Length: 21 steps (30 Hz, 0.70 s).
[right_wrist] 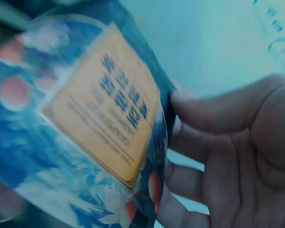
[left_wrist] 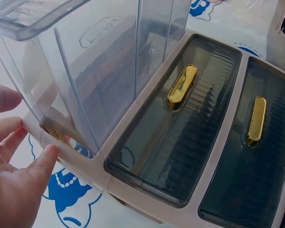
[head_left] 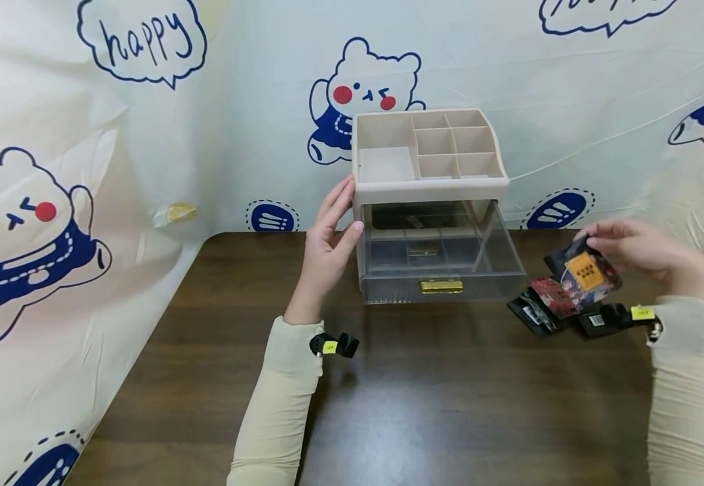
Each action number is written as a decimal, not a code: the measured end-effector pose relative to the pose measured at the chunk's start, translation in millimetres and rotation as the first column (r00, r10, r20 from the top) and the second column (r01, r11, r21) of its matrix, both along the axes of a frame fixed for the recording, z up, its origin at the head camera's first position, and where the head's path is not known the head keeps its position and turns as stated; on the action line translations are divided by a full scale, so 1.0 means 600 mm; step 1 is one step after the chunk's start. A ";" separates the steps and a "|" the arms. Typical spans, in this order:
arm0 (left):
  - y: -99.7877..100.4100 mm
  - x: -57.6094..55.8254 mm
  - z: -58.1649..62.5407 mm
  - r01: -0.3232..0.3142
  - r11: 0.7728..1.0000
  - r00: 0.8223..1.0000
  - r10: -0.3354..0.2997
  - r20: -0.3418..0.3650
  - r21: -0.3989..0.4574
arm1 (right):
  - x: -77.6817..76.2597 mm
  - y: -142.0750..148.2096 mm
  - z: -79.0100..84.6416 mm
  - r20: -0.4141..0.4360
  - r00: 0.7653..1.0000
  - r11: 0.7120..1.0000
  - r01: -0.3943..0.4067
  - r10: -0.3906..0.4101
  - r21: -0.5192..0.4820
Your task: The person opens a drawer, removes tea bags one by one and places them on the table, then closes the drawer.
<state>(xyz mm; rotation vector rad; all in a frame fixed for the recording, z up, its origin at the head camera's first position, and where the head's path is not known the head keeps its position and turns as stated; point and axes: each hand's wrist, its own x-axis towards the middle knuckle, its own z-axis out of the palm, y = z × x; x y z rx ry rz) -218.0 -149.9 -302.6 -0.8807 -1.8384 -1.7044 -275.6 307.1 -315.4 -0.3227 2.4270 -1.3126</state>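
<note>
A beige desktop organizer point(head_left: 433, 191) with a divided top stands at the back of the table. Its clear upper drawer point(head_left: 388, 290), with a gold handle, is pulled out. My left hand point(head_left: 327, 250) touches the organizer's left side, fingers and thumb extended; the left wrist view shows them by the frame near the drawer. To the right of the organizer, my right hand point(head_left: 640, 250) pinches a dark, patterned sachet point(head_left: 591, 273) with an orange label by its edge. Below it lie more sachets, one red-patterned point(head_left: 553, 297) and one black point(head_left: 534, 316).
Two further smoked drawers point(left_wrist: 178, 142) with gold handles are closed in the left wrist view. The brown wooden table point(head_left: 449, 398) extends toward me. A printed cloth point(head_left: 254, 135) with bear drawings hangs behind and at the left.
</note>
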 end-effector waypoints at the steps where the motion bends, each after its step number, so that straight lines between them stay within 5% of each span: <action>1: 0.001 -0.001 0.000 0.003 1.000 1.000 -0.003 0.000 -0.002 | 0.000 0.007 -0.020 0.032 0.999 0.999 0.036 -0.035 -0.023; 7: 0.007 -0.004 0.002 0.006 1.000 1.000 -0.006 0.006 -0.004 | 0.003 0.024 -0.108 0.156 0.969 0.978 0.201 -0.190 -0.062; 12: 0.008 -0.004 0.002 -0.029 0.999 1.000 0.029 0.003 -0.014 | 0.013 0.017 -0.136 0.137 0.946 0.955 0.295 -0.295 0.022; 16: 0.008 -0.004 0.002 -0.077 0.996 0.997 0.077 -0.002 -0.037 | 0.035 -0.004 -0.121 -0.039 0.922 0.916 0.388 -0.386 0.105; 21: 0.005 -0.002 0.000 -0.101 0.994 0.995 0.101 0.001 -0.043 | 0.070 -0.055 -0.054 -0.308 0.833 0.882 0.469 -0.460 -0.049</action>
